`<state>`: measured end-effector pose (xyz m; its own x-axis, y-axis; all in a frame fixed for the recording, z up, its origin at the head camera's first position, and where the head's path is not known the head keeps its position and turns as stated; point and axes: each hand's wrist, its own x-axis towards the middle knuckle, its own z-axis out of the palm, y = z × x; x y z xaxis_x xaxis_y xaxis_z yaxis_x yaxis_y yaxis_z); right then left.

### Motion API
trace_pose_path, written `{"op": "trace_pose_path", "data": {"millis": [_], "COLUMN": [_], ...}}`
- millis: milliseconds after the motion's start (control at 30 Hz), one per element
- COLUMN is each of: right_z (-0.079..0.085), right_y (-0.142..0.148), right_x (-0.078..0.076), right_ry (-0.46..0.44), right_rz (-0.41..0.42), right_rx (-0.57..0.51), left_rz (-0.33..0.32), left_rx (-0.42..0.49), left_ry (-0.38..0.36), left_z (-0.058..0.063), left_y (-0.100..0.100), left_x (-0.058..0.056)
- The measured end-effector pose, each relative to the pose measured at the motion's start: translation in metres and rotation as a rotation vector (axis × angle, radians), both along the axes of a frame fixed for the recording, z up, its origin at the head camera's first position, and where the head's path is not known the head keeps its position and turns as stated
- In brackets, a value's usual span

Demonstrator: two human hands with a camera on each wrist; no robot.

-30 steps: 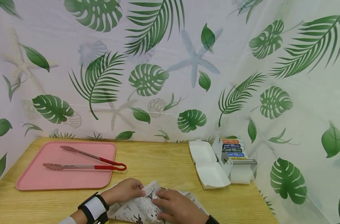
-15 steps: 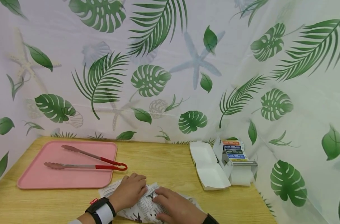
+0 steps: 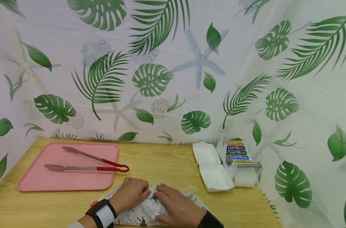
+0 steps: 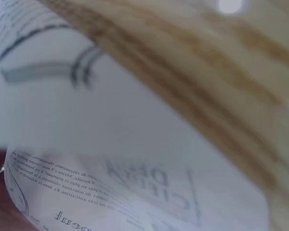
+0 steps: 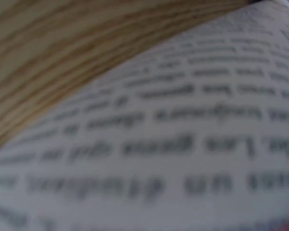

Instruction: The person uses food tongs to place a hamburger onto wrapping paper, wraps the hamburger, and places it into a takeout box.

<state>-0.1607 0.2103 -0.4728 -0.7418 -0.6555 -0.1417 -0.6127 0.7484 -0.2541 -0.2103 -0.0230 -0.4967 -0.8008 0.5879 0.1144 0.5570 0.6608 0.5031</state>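
Observation:
A sheet of newsprint-patterned wrapping paper [image 3: 145, 210] lies folded on the table at the bottom middle of the head view. My left hand [image 3: 130, 193] grips its upper left part with the fingers curled inward. Across the right part of the paper rests my right hand [image 3: 180, 207], its fingers fairly straight and the thumb spread apart. Both wrist views are filled by printed paper close to the camera: a raised, curving paper flap [image 4: 135, 115] on the left and blurred lines of text on the paper [image 5: 159, 144] on the right. Whatever the folds enclose is hidden.
Red-handled tongs [image 3: 84, 168] lie spread on a pink tray [image 3: 76, 184] at the left. At the right an opened white takeaway box [image 3: 215, 175] stands beside a dispenser [image 3: 238, 152] with coloured labels and a white roll. A leaf-print curtain [image 3: 167, 126] borders the table's back and right.
My left hand has shifted right and turned over the paper, its fingers now more curled. My right hand stays on the paper, its fingers slightly higher up.

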Motion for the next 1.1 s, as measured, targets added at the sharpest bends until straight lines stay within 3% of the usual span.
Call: {"op": "trace_pose_path", "data": {"millis": [200,433,600,767,933,1100], "right_z": [-0.005,-0.006,-0.005,-0.007,-0.008,-0.007], "right_y": [-0.002,-0.006,-0.004,0.000,0.001,0.003], "right_x": [-0.008,-0.012,-0.012,-0.011,-0.012,-0.016], "right_ry": [-0.004,-0.033,-0.038,-0.008,0.018,0.014], "right_rz": [0.037,0.040,0.027,0.054,0.083,0.099], "right_rx": [-0.058,-0.033,-0.032,-0.045,-0.053,-0.055], "left_rz": [0.028,0.069,-0.043,-0.168,-0.201,-0.197], "left_rx": [0.013,-0.002,-0.040,-0.161,-0.268,-0.278], "left_ry": [-0.016,-0.002,-0.020,-0.023,-0.019,-0.007], "left_z": [0.002,0.002,-0.001,0.006,0.014,0.010], "left_y": [-0.009,-0.041,-0.053,-0.046,-0.034,-0.018], "left_x": [0.005,0.022,0.025,0.023,0.022,0.017]}}
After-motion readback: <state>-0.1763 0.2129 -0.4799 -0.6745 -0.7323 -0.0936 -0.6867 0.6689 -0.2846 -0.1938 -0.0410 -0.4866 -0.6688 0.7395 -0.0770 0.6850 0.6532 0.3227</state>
